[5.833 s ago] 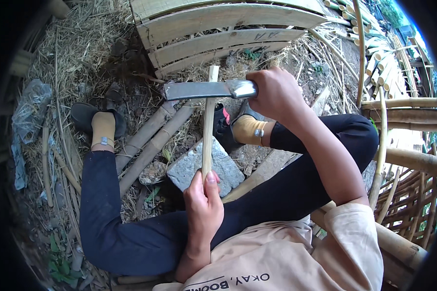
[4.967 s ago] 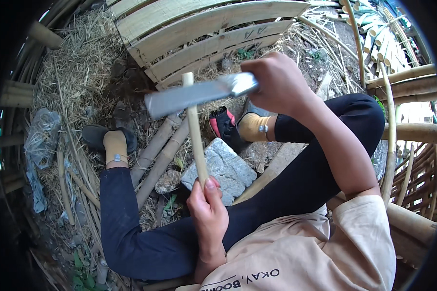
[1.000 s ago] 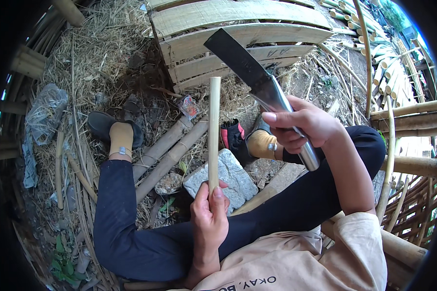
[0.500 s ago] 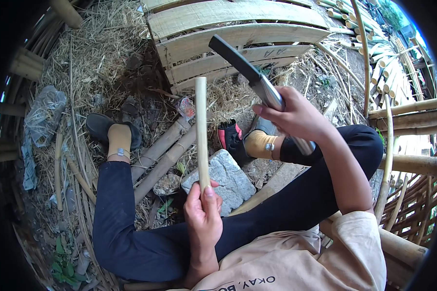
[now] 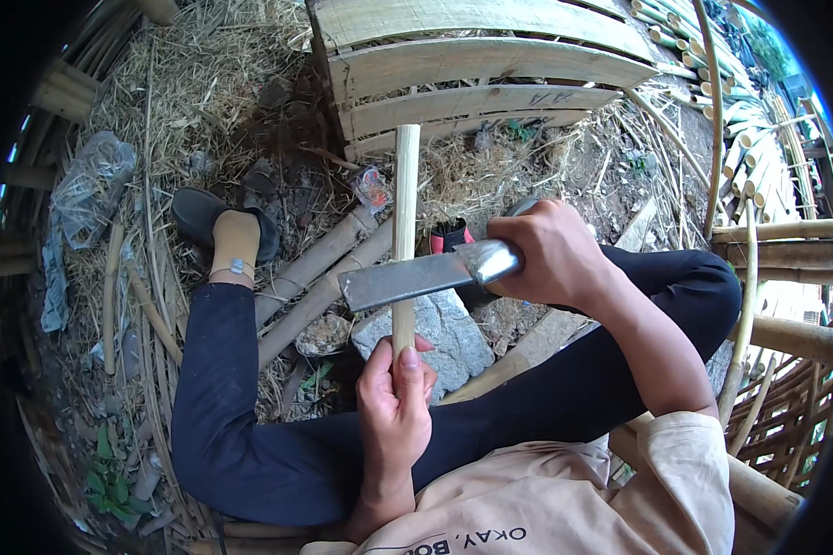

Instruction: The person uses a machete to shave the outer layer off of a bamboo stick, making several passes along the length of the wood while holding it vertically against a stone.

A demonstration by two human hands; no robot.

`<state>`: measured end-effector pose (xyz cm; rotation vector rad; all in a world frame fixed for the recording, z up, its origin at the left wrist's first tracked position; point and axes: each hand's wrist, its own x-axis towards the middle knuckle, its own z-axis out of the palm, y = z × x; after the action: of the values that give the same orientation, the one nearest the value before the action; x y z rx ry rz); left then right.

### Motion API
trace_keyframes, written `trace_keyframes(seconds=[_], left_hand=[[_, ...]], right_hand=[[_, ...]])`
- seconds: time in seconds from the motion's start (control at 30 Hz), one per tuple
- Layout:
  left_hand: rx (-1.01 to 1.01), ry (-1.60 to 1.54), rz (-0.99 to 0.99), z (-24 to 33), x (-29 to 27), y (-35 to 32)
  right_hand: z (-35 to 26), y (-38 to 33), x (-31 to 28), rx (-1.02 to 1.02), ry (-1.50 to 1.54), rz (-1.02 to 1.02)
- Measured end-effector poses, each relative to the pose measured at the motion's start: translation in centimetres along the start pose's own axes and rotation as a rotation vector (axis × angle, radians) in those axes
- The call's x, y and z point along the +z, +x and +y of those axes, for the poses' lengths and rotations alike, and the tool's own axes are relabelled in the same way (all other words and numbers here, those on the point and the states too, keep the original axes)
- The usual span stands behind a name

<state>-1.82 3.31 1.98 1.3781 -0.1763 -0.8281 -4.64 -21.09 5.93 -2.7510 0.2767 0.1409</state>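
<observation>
My left hand [image 5: 395,393] is closed around the lower end of a pale wooden stick [image 5: 405,194], which stands nearly upright in front of me. In my right hand [image 5: 557,254] is a machete-like knife [image 5: 407,281] with a broad, flat grey blade and a shiny metal handle. Its blade lies across the stick a little above my left thumb, and it hides a short length of the wood. Whether the edge bites into the stick I cannot tell. A grey block of stone [image 5: 444,344] sits on the ground just beyond my left hand.
A slatted wooden crate [image 5: 491,60] stands ahead. Two bamboo poles [image 5: 315,291] lie between my legs, near a red and black item [image 5: 450,237]. Clear plastic [image 5: 93,190] lies in straw at the left. Cut bamboo [image 5: 745,171] is piled at the far right.
My right hand has swung the knife down and to the left, from raised and pointing away to crossing the stick. My left hand keeps its hold; the view has shifted slightly.
</observation>
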Motion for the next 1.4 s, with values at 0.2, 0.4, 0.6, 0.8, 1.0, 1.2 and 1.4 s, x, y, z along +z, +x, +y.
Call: trace_keyframes(seconds=[0.2, 0.4, 0.6, 0.8, 1.0, 1.2, 1.4], left_hand=[[0.053, 0.217, 0.084, -0.7, 0.2, 0.0], [0.185, 0.534, 0.187, -1.4, 0.8, 0.2], [0.168, 0.592, 0.220, -0.7, 1.0, 0.2], [0.175, 0.602, 0.199, -0.3, 1.0, 0.3], [0.179, 0.540, 0.175, -0.7, 0.7, -0.1], [0.093, 0.473, 0.183, -0.7, 0.4, 0.3], [0.159, 0.577, 0.179, -1.1, 0.9, 0.6]], right_hand=[[-0.5, -0.2, 0.8, 0.050, -0.035, 0.007], [0.6, 0.7, 1.8, 0.098, -0.054, 0.071], [1.6, 1.9, 1.9, 0.013, -0.214, 0.214], [3.0, 1.9, 1.4, 0.048, -0.320, 0.341], [6.2, 1.0, -5.8, 0.274, -0.400, 0.560], [0.7, -0.1, -1.0, 0.087, -0.093, 0.151], [-0.3, 0.0, 2.0, 0.056, -0.168, 0.044]])
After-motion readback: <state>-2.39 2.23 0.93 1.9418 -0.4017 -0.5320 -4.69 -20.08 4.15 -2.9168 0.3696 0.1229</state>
